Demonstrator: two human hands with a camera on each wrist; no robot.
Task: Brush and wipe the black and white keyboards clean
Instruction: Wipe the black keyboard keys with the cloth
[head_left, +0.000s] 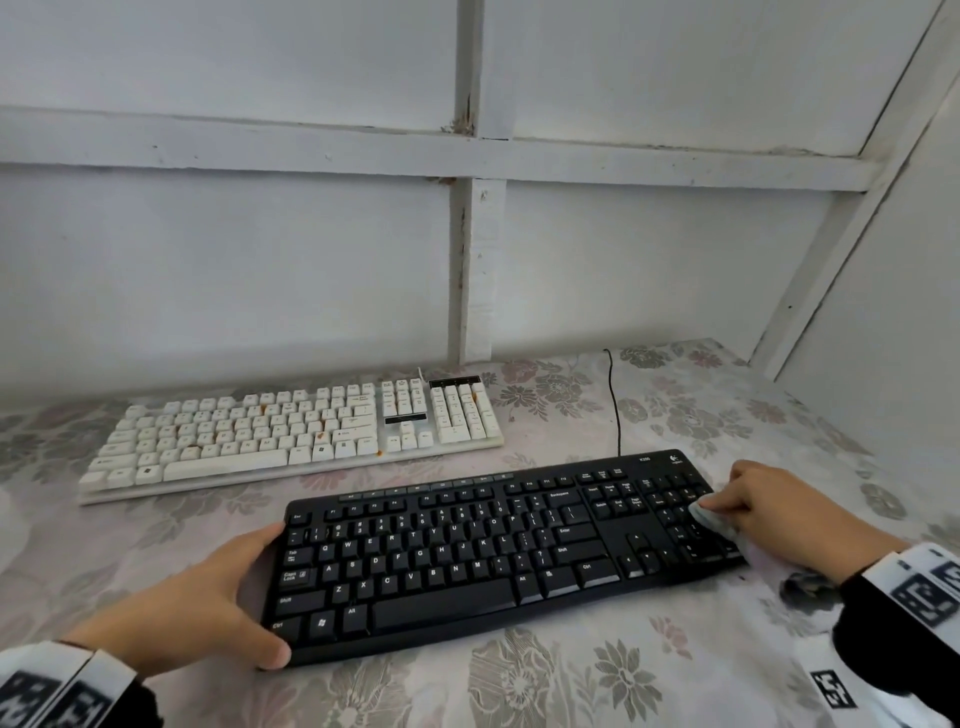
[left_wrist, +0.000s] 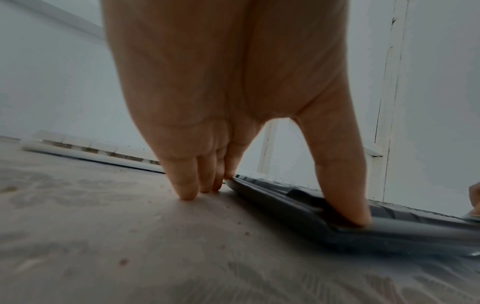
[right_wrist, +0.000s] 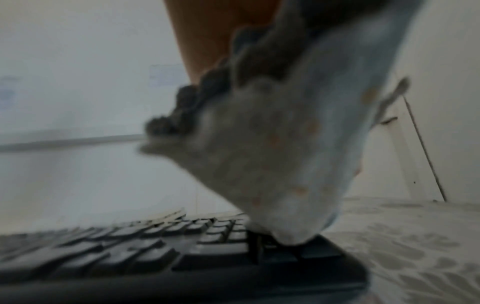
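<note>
Black plastic fills the near middle of the flowered tablecloth (head_left: 597, 675): the black Logitech keyboard (head_left: 467, 551) lies flat and a little askew, and everything else is best placed from it. The white keyboard (head_left: 291, 431), with orange-brown stains on several keys, sits just behind it and to its left, apart from it. At the black keyboard's left end the left hand (head_left: 208, 603) braces the frame, fingers fairly straight, thumb on the near corner and fingertips on the cloth at the far corner. Over its number pad the right hand (head_left: 769, 504) is curled round a pale blue wiping cloth (head_left: 714, 519), pressing it onto the keys; the right wrist view shows the cloth speckled with orange spots. The step in hand looks like wiping the number pad. To do it well, keep the left hand firm so the board cannot slide, work in short strokes along the key rows, and turn the cloth to a cleaner face before moving on.
</note>
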